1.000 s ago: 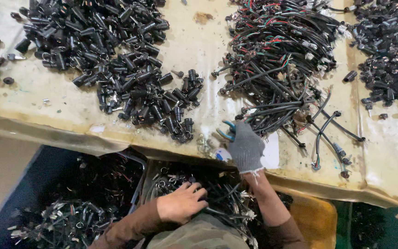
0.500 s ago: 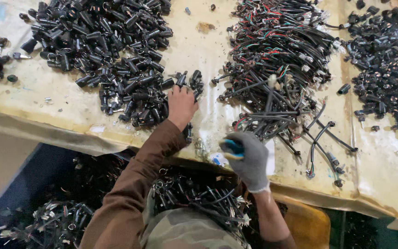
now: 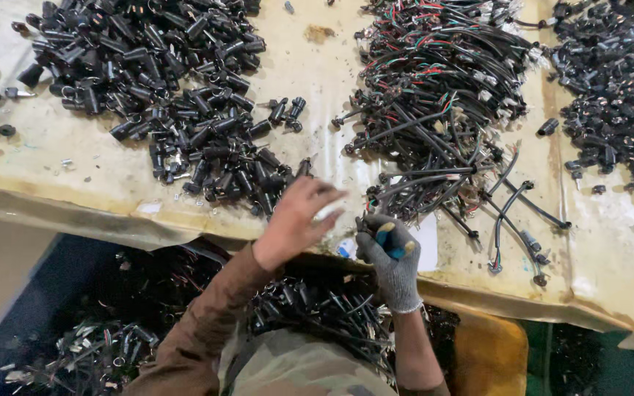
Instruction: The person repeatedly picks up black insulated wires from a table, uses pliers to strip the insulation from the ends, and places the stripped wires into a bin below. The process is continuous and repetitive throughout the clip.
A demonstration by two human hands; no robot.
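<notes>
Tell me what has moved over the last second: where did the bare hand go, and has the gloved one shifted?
The bare left hand rose from the bin of parts below the table edge, reached the pile of black connectors, then drew back beside the gloved right hand. Whether it picked anything up is unclear. The right hand stayed at the table edge, gripping a blue-handled tool. The wire harness pile is unchanged.

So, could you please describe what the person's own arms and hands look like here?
The left hand is bare, with a long brown sleeve reaching the wrist. The right hand wears a grey knit glove with a pale cuff; the forearm below it is uncovered.
</notes>
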